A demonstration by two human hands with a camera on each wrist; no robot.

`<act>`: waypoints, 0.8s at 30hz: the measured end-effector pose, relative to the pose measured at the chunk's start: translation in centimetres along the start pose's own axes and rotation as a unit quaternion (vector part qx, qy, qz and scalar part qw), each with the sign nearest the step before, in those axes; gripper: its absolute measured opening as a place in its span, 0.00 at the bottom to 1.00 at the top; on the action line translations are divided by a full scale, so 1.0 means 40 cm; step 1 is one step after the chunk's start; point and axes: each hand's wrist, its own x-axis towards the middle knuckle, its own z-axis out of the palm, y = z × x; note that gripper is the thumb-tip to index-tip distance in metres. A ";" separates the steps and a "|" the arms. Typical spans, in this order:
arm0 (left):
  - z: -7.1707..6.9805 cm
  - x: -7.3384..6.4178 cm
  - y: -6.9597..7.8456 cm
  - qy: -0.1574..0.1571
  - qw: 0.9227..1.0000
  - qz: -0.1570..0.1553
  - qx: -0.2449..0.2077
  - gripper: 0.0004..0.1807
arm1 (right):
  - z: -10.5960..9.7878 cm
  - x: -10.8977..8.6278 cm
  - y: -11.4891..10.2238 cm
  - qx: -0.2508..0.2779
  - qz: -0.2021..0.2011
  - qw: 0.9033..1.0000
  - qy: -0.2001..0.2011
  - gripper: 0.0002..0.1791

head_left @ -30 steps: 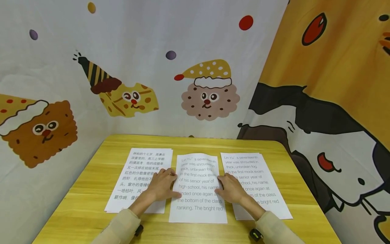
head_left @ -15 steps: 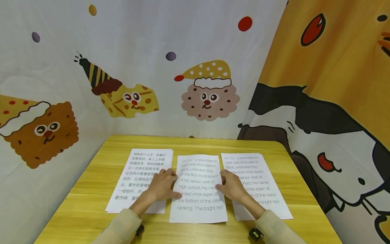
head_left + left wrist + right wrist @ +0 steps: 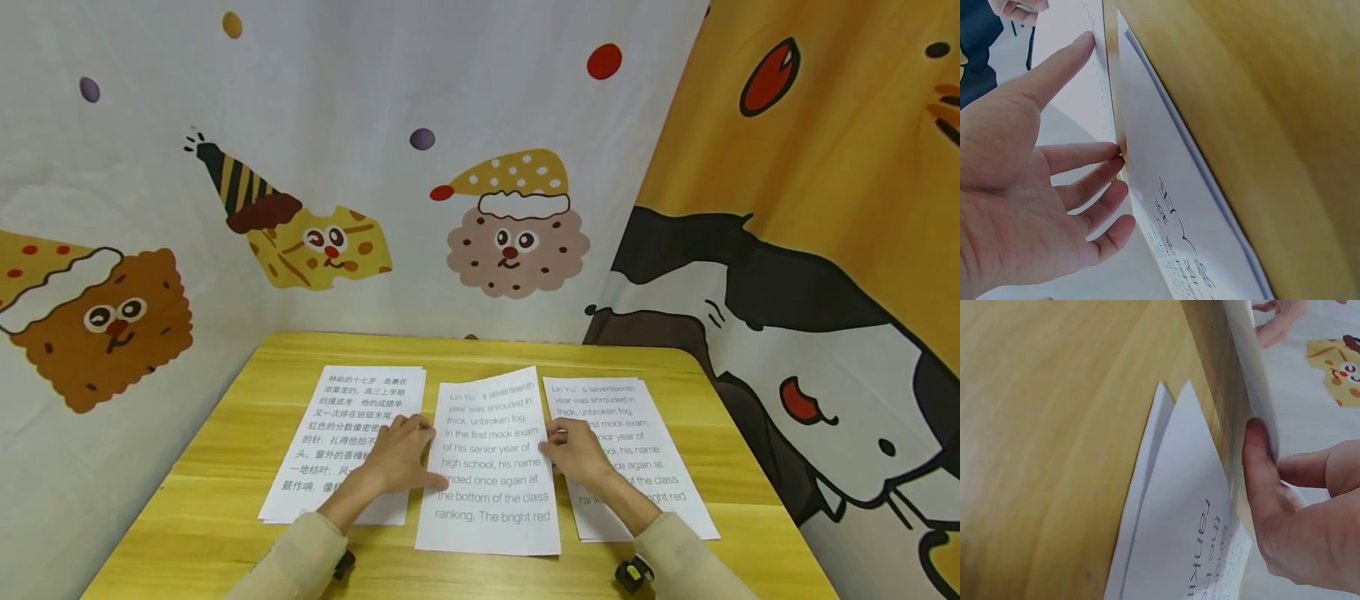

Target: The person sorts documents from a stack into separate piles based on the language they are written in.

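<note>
A white sheet of paper [image 3: 491, 467] printed with English text lies in the middle of the table, its right side raised a little. My right hand [image 3: 581, 454] pinches its right edge between thumb and fingers; the right wrist view shows that edge lifted off the wood. On the sheet's left edge rests my left thumb [image 3: 1063, 69], while the other fingers of my left hand [image 3: 401, 457] extend loosely to the table beside it. Beneath my left forearm lies a stack of Chinese-text sheets [image 3: 345, 433]. Partly under my right hand sits a stack of English-text sheets [image 3: 645, 454].
The yellow wood-grain table [image 3: 487, 575] carries all the papers, with narrow strips of wood between them. A cartoon-printed white curtain [image 3: 337, 67] stands behind its far edge. Another printed curtain [image 3: 690, 167], orange in its upper part, borders the right side.
My right hand has shifted slightly right and raised the middle sheet's right edge, so its upper right corner stands higher. My left hand stays in place.
</note>
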 end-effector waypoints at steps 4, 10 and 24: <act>-0.006 0.003 0.002 0.002 1.000 -0.005 -0.012 0.51 | -0.011 0.008 0.012 0.038 0.005 0.999 -0.006 0.19; -0.013 0.012 0.001 0.012 0.999 -0.021 -0.042 0.43 | -0.022 0.017 0.025 0.075 0.010 0.997 -0.009 0.19; -0.004 0.031 -0.018 0.066 0.981 -0.010 -0.183 0.18 | -0.034 0.018 0.018 0.066 0.008 0.998 0.015 0.20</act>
